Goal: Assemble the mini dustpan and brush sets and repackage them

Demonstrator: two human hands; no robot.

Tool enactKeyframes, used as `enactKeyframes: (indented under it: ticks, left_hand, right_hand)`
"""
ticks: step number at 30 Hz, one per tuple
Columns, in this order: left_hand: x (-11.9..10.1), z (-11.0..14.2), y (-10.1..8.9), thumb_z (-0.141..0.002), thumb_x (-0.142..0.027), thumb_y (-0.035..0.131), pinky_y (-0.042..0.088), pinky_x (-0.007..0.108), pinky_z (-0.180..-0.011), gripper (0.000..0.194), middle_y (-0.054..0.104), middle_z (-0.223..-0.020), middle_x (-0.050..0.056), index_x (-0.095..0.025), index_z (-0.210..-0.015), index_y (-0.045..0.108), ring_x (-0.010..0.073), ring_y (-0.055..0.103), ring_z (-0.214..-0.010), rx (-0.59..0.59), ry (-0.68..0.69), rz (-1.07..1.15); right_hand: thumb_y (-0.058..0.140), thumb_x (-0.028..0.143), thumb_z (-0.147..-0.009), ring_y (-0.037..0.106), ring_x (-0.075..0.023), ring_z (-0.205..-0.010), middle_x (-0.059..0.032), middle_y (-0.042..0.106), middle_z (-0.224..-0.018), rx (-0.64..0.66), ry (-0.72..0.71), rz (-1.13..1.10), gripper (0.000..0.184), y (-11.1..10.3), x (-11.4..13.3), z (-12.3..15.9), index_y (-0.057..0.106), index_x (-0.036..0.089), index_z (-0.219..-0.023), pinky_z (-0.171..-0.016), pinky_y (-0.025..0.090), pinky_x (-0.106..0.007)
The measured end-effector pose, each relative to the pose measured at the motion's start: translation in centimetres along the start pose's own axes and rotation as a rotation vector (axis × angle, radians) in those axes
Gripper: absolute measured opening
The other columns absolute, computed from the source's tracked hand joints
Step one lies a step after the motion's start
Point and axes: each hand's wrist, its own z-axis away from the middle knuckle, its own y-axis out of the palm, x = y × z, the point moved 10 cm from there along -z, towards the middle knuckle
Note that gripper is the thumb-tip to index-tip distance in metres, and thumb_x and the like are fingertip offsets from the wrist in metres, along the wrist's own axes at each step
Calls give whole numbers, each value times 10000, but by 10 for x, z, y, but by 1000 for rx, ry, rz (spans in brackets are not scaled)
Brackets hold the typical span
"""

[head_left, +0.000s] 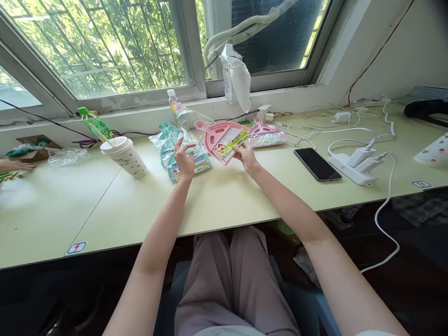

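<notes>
My right hand (246, 156) is closed on the lower edge of a pink mini dustpan and brush set (221, 136) with a green and yellow label, holding it tilted just above the table. My left hand (184, 160) hovers with fingers apart over a pile of teal dustpan sets in clear wrappers (175, 151) and touches its top. A second pink set (266, 134) lies flat behind my right hand. Both forearms reach out from the near table edge.
A lidded paper cup (125, 156) stands left of the teal pile. A black phone (317, 164), a white power strip (354, 167) with chargers and loose cables lie to the right. A water bottle (176, 108) stands by the window sill. Another person's hand (16, 165) rests far left.
</notes>
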Motion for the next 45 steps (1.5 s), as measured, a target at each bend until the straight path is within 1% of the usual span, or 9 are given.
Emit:
enactKeyframes:
  ticks: [6, 12, 16, 21, 26, 30, 34, 37, 45]
  left_hand:
    - [2, 0, 0, -880, -149, 536, 456, 424, -1076, 236, 551, -1388, 100, -237, -1008, 714, 252, 494, -1354, -17, -11, 49]
    - [-6, 2, -1, -798, -28, 524, 436, 419, -1100, 331, 574, -1374, 54, -245, -953, 719, 243, 481, -1369, -14, 32, 2]
    - [-17, 5, 7, -780, -32, 578, 383, 457, -1158, 320, 541, -1428, 42, -256, -955, 726, 265, 406, -1437, 55, 82, 59]
    - [-44, 14, 19, -775, -66, 637, 256, 546, -1225, 413, 402, -1557, 12, -304, -1109, 697, 293, 254, -1518, 160, 203, 54]
    - [-58, 23, 9, -702, -98, 751, 158, 542, -1251, 839, 110, -1677, 24, -361, -1439, 448, 315, 28, -1562, 34, 208, -10]
    - [-39, 21, 1, -698, -180, 808, 206, 550, -1232, 1105, -6, -1685, 74, -387, -1559, 146, 331, -11, -1560, -90, 89, 63]
    - [-2, 16, 32, -690, -235, 830, 388, 505, -1142, 1215, 130, -1674, 95, -458, -1549, 1, 336, 344, -1475, 113, -162, 466]
    - [0, 22, 60, -656, -248, 848, 478, 467, -1052, 1233, 359, -1592, 137, -415, -1567, 34, 327, 542, -1323, 350, -262, 714]
    - [-25, 35, 68, -637, -137, 764, 526, 440, -990, 1137, 495, -1510, 75, -417, -1564, 169, 296, 579, -1275, 550, -248, 794]
  right_hand:
    - [630, 119, -841, 731, -165, -905, -20, 746, -958, -13, -2, 10, 126, -4, 1, 0, 598, 213, -919, -973, 590, -399]
    - [720, 141, -791, 742, -196, -866, -25, 752, -871, 99, 57, 47, 172, 12, -11, -1, 621, 203, -917, -965, 592, -451]
    - [775, 175, -761, 745, -203, -837, -29, 755, -867, 166, 69, 46, 229, 22, -17, 1, 635, 202, -940, -956, 593, -465]
    - [765, 186, -772, 738, -196, -893, -29, 754, -907, 110, 50, 9, 205, 17, -16, -1, 630, 203, -926, -972, 587, -429]
    - [722, 176, -802, 725, -191, -977, -20, 757, -949, 42, 8, -62, 167, 8, -9, 0, 608, 217, -918, -981, 585, -399]
    - [726, 202, -802, 715, -198, -1040, -27, 756, -991, 38, -29, -93, 186, 9, -5, 2, 604, 222, -941, -988, 580, -387]
    - [777, 257, -764, 709, -208, -1064, -27, 757, -986, 49, -67, -123, 256, 10, -2, 1, 608, 223, -953, -979, 584, -380]
    - [826, 274, -711, 717, -217, -1034, -24, 756, -952, 78, -86, -159, 311, 12, -2, -1, 617, 219, -934, -977, 586, -390]
    - [878, 314, -647, 699, -241, -1061, -22, 746, -944, 130, -79, -104, 381, 16, -9, -7, 622, 225, -913, -989, 579, -452]
